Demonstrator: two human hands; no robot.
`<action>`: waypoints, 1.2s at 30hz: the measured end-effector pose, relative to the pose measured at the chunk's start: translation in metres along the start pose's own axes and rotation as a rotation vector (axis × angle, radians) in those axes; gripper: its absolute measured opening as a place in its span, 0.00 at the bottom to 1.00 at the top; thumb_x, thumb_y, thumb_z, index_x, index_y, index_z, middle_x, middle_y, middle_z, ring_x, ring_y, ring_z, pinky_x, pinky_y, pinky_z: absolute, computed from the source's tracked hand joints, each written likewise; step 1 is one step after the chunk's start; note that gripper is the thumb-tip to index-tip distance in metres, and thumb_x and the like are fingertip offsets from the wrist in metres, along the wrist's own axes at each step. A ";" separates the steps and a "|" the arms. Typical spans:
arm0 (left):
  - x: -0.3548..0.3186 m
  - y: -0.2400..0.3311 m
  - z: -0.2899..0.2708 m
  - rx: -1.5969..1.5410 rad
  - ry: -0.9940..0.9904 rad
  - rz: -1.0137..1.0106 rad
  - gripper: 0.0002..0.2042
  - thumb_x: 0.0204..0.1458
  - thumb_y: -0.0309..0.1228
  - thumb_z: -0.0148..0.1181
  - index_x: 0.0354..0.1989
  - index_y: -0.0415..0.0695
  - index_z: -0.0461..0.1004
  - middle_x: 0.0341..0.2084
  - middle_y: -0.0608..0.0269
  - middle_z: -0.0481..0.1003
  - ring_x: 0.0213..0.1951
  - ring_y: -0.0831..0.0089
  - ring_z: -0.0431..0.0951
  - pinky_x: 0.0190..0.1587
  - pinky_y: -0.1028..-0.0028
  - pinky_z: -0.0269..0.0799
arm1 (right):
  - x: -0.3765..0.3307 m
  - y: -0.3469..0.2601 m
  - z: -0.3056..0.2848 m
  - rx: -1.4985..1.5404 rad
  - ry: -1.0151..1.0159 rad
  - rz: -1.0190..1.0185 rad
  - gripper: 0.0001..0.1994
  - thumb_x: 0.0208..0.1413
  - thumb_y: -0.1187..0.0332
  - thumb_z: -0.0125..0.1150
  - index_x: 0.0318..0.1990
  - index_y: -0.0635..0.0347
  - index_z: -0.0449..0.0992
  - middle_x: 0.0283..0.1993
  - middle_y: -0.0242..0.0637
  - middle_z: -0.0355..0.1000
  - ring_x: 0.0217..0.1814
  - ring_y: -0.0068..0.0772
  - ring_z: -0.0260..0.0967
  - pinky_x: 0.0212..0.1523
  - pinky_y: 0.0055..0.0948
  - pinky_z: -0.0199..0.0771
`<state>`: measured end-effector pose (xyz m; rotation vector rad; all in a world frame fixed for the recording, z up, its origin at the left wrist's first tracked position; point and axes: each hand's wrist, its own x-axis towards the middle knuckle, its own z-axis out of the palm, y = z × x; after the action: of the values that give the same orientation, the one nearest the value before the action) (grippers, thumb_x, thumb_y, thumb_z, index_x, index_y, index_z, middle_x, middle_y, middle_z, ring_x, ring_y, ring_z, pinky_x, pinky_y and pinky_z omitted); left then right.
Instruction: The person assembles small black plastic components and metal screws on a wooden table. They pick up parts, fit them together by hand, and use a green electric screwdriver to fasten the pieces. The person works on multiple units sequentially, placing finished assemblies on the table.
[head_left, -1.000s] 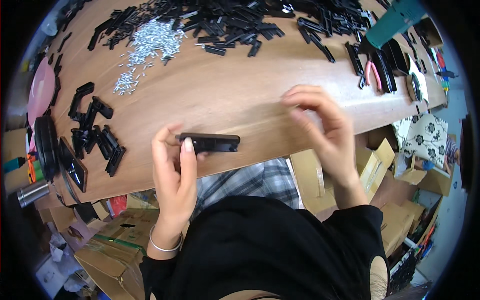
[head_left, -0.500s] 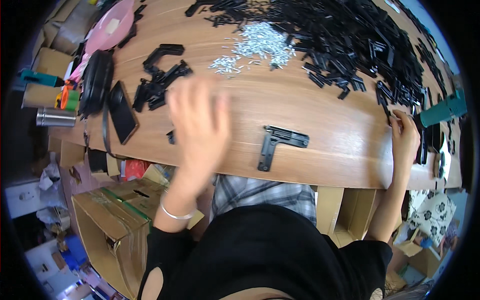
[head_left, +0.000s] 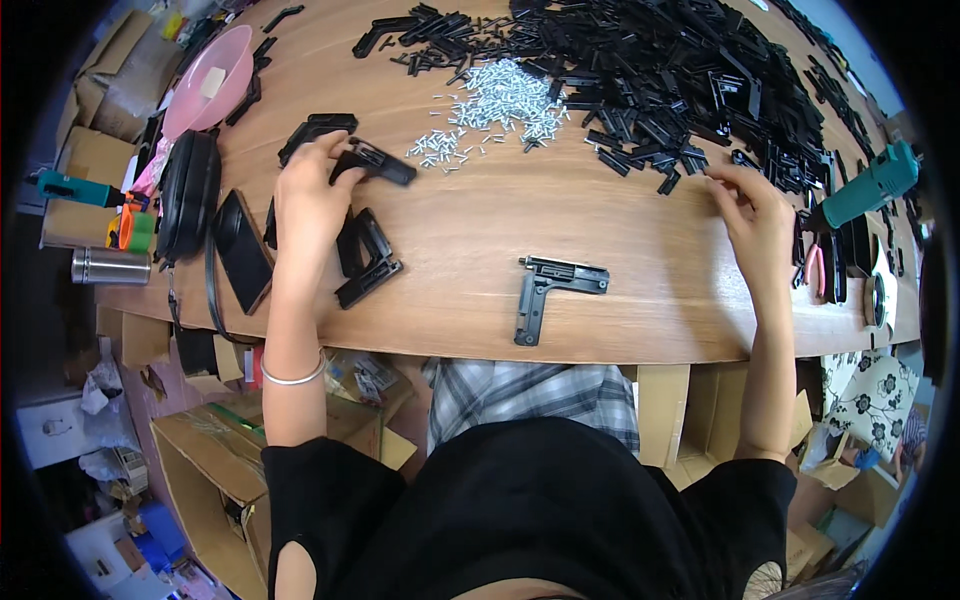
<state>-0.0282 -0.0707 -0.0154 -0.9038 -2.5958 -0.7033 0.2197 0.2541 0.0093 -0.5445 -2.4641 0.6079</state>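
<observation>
My left hand (head_left: 308, 190) grips a black plastic part (head_left: 388, 168) by its left end, above the left side of the table. Beneath and beside that hand lie several more black L-shaped parts (head_left: 375, 275). My right hand (head_left: 757, 215) is at the near edge of the black parts pile (head_left: 680, 80). Its thumb and forefinger are drawn close together; anything between them is too small to tell. Between my hands, near the table's front edge, rests an L-shaped black assembly (head_left: 530, 305). Silver screws (head_left: 505, 105) form a heap farther back.
A teal power screwdriver (head_left: 875, 188) and pink-handled pliers (head_left: 815, 270) are at the right; another teal tool (head_left: 75, 188) is far left. A phone (head_left: 243, 250), black case (head_left: 188, 180), pink basin (head_left: 225, 80) and steel cup (head_left: 110, 266) line the left side. Cardboard boxes (head_left: 215, 455) stand below.
My left hand has moved left and away from me and now holds a black part. My right hand has shifted left to the pile's near edge. The L-shaped assembly stays on the table.
</observation>
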 end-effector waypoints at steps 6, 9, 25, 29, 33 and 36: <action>-0.005 0.018 -0.013 -0.700 0.228 -0.201 0.13 0.56 0.27 0.53 0.48 0.36 0.66 0.40 0.56 0.71 0.38 0.72 0.76 0.41 0.76 0.72 | 0.037 -0.013 0.039 0.014 -0.048 -0.287 0.06 0.48 0.74 0.59 0.35 0.60 0.78 0.34 0.38 0.75 0.37 0.37 0.72 0.37 0.29 0.72; -0.015 0.049 -0.029 -1.145 0.157 -0.363 0.12 0.60 0.27 0.45 0.49 0.36 0.59 0.39 0.54 0.71 0.34 0.69 0.78 0.37 0.75 0.75 | 0.066 -0.019 0.064 -0.080 -0.037 -0.389 0.08 0.47 0.74 0.57 0.35 0.57 0.78 0.34 0.37 0.75 0.40 0.42 0.70 0.43 0.35 0.69; -0.117 0.085 -0.055 -1.701 -0.329 -0.741 0.16 0.60 0.30 0.42 0.56 0.40 0.55 0.38 0.46 0.73 0.32 0.58 0.79 0.28 0.72 0.77 | 0.204 -0.068 0.201 -0.338 -0.184 -0.824 0.08 0.45 0.74 0.57 0.35 0.56 0.79 0.33 0.42 0.75 0.40 0.44 0.72 0.41 0.39 0.72; -0.121 0.084 -0.056 -1.714 -0.325 -0.734 0.16 0.61 0.30 0.41 0.56 0.40 0.56 0.39 0.46 0.73 0.34 0.58 0.79 0.31 0.72 0.77 | 0.198 -0.066 0.190 -0.106 -0.085 -0.653 0.06 0.49 0.71 0.58 0.34 0.58 0.79 0.30 0.41 0.76 0.37 0.39 0.74 0.38 0.35 0.72; -0.122 0.091 -0.053 -1.742 -0.342 -0.718 0.15 0.61 0.29 0.41 0.56 0.39 0.55 0.43 0.47 0.71 0.37 0.59 0.78 0.37 0.71 0.76 | 0.151 -0.088 0.141 1.054 -0.646 0.228 0.12 0.59 0.70 0.52 0.48 0.64 0.71 0.43 0.39 0.72 0.47 0.30 0.72 0.47 0.25 0.76; -0.122 0.102 -0.046 -1.779 -0.413 -0.718 0.17 0.61 0.29 0.43 0.56 0.37 0.54 0.47 0.50 0.68 0.39 0.62 0.78 0.39 0.72 0.75 | 0.099 -0.103 0.090 1.246 -0.765 0.407 0.16 0.60 0.72 0.50 0.54 0.68 0.64 0.48 0.45 0.69 0.51 0.36 0.71 0.51 0.21 0.75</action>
<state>0.1348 -0.0865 0.0064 -0.2428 -1.8777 -3.4481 0.0649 0.1917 0.0353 -0.2747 -1.9201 2.5945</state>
